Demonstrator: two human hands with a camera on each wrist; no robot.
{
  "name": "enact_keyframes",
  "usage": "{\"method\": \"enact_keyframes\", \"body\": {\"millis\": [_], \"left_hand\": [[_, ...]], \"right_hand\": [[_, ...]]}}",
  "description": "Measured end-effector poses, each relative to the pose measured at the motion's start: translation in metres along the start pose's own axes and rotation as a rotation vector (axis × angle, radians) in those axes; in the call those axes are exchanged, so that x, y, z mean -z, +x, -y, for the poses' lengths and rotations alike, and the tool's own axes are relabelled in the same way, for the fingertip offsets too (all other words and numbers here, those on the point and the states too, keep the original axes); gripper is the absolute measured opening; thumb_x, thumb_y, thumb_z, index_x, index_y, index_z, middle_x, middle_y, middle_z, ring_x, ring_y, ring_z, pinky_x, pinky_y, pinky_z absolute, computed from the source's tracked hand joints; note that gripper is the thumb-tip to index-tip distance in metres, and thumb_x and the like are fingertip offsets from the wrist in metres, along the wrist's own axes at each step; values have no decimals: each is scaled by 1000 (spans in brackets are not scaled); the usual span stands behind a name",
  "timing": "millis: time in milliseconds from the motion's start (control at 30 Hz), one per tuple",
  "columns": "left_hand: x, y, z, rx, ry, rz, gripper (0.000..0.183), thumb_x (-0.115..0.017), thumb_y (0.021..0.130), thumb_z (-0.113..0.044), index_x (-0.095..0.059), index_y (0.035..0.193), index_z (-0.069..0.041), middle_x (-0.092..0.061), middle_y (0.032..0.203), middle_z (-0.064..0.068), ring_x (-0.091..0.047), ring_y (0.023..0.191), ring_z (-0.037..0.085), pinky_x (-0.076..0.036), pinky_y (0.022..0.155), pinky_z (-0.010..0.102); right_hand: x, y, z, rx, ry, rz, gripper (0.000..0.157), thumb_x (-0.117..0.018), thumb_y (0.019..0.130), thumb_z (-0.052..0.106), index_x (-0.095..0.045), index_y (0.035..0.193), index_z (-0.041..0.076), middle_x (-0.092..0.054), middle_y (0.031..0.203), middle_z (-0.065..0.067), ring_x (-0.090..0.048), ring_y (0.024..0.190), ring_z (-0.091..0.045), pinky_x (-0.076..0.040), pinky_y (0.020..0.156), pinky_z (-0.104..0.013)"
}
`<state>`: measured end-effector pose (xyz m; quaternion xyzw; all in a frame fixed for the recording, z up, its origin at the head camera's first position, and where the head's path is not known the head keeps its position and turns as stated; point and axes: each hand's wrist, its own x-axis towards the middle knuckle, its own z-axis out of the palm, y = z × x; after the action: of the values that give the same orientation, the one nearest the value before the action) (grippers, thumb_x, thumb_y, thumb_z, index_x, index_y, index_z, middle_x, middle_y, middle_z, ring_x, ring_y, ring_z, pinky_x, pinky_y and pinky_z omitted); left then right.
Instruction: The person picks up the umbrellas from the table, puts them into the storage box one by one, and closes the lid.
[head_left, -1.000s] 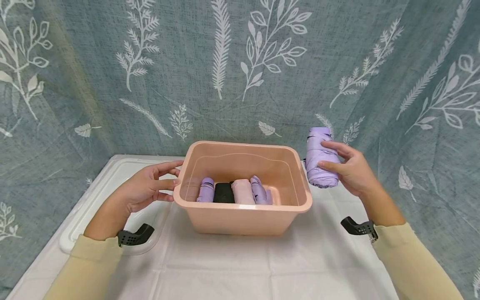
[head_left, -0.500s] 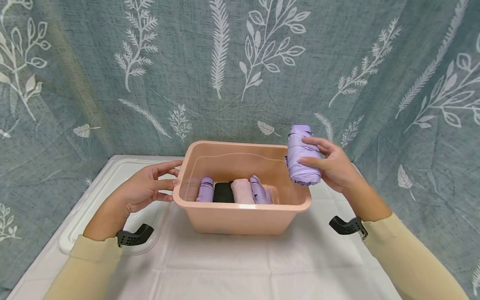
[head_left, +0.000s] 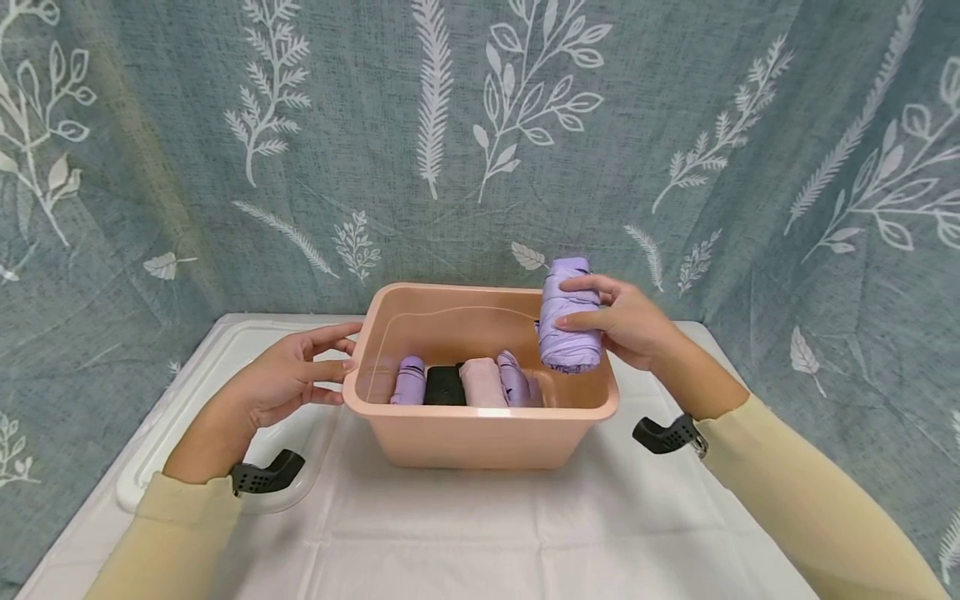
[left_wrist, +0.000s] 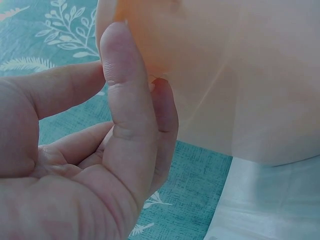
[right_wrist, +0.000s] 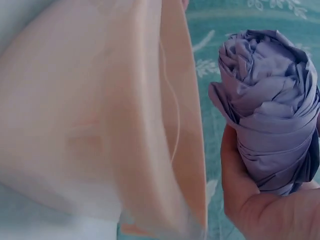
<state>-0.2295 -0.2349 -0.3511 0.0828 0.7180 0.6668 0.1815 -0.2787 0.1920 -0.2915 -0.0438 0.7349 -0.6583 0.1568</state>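
Observation:
My right hand [head_left: 633, 323] grips a rolled-up lavender cloth [head_left: 570, 333] with dark marks, held upright over the right end of a peach plastic tub [head_left: 480, 440]. The right wrist view shows the crumpled end of this lavender cloth [right_wrist: 272, 95], with my thumb and fingers around its lower part. Inside the tub, rolls stand in a row: a lavender one [head_left: 409, 382], a black one [head_left: 445, 387], a pink one [head_left: 483, 383] and another lavender one [head_left: 512, 379]. Fingers spread, my left hand [head_left: 288, 375] touches the tub's left rim; its fingertips meet the peach wall [left_wrist: 210, 85] in the left wrist view.
A white lid-like tray [head_left: 296, 490] lies on the table to the left, partly under my left arm. White cloth [head_left: 435, 533] covers the table. A blue-green curtain [head_left: 390, 175] with white leaf prints hangs behind and at both sides.
My right hand has carried the lavender roll leftward, from beside the tub's right rim to over its right end. My left hand has stayed at the left rim.

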Motion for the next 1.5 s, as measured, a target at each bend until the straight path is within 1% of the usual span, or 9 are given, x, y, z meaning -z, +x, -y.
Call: {"method": "enact_keyframes", "body": {"millis": [167,367,467,700,900,1067,1167,1333,1500], "left_hand": [[-1,0,0,0,2,2,72,-67,100,-10,-31,162,-8,-47,123,5,-67,81,9,-64,73,30],[-1,0,0,-1,8,2,71,-67,99,-10,-33,161,-9,-47,123,5,-68,82,11,-64,73,31],[0,-1,0,-4,18,3,70,-67,99,-11,-33,161,-10,-47,124,5,-68,83,11,-64,74,32],[0,-1,0,-7,22,8,70,-68,99,-11,-34,161,-9,-49,122,5,-67,83,10,-64,74,32],[0,-1,0,-8,19,9,69,-68,99,-11,-34,160,-8,-49,121,5,-67,82,10,-64,73,32],[0,-1,0,-8,12,8,69,-67,100,-10,-34,160,-8,-48,121,5,-68,82,9,-64,73,31],[0,-1,-1,-10,24,10,69,-67,100,-11,-34,160,-8,-48,121,5,-67,83,9,-64,74,32],[0,-1,-1,-9,42,9,69,-67,100,-12,-33,161,-9,-48,122,5,-67,84,9,-64,75,33],[1,-2,0,-5,35,5,70,-68,99,-12,-34,160,-9,-48,122,5,-67,83,11,-64,74,32]], "right_hand": [[-6,8,5,-58,-46,44,57,-74,90,-2,-52,141,11,-51,141,-17,-61,118,-28,-63,85,-34],[-11,19,9,-116,-76,95,58,-73,92,-1,-50,143,10,-53,139,-18,-64,113,-27,-63,84,-35],[-15,25,9,-145,-71,116,54,-73,92,-2,-52,140,10,-52,137,-18,-63,110,-27,-63,82,-34],[-26,36,8,-209,-122,177,51,-74,90,-2,-54,136,10,-51,131,-16,-63,103,-26,-62,76,-32],[-32,39,6,-237,-132,208,48,-73,89,-8,-53,130,6,-51,124,-16,-63,98,-25,-62,74,-31],[-35,40,6,-287,-151,259,42,-70,89,-12,-53,122,6,-52,119,-15,-64,93,-23,-62,74,-30],[-35,42,5,-316,-160,273,39,-69,89,-13,-53,120,6,-53,117,-15,-65,92,-23,-62,74,-31],[-37,50,2,-366,-214,309,39,-70,90,-10,-52,121,6,-55,115,-15,-65,94,-23,-62,76,-32],[-41,57,-3,-412,-248,349,39,-69,91,-10,-50,122,6,-55,113,-15,-65,93,-23,-62,77,-32]]}}
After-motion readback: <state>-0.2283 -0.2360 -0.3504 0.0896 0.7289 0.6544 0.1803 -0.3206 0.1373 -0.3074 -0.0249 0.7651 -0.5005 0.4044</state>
